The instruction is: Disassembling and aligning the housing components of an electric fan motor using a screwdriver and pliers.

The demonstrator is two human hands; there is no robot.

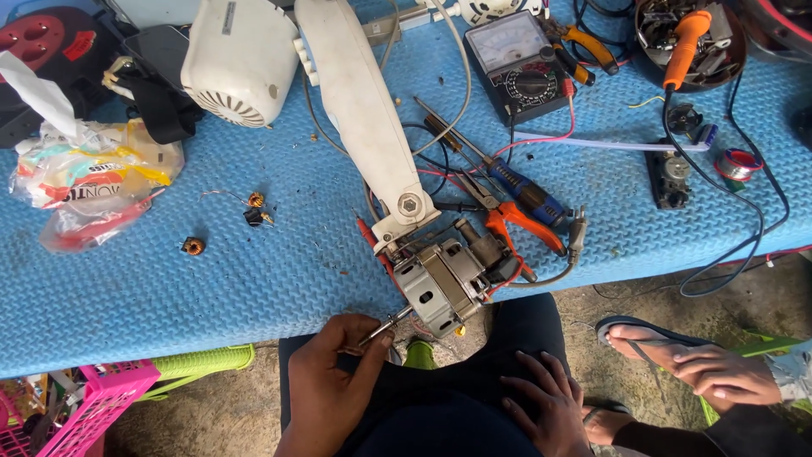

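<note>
A grey metal fan motor [440, 283] hangs over the near edge of the blue mat-covered table [169, 288], still joined to a long white fan neck [364, 110]. My left hand [334, 381] pinches the tip of the motor shaft [385, 324] between thumb and fingers, just below the table edge. My right hand [545, 404] lies flat on my dark-trousered thigh with its fingers spread and nothing in it.
Orange-handled pliers [526, 227] and a blue screwdriver [526, 193] lie right of the motor. A multimeter [516, 63], white fan housing [241, 59], soldering iron [685, 42], small copper coils [193, 246], plastic bag [85, 165] and pink basket [93, 402] surround them. Another person's hand [723, 372] rests on a sandalled foot.
</note>
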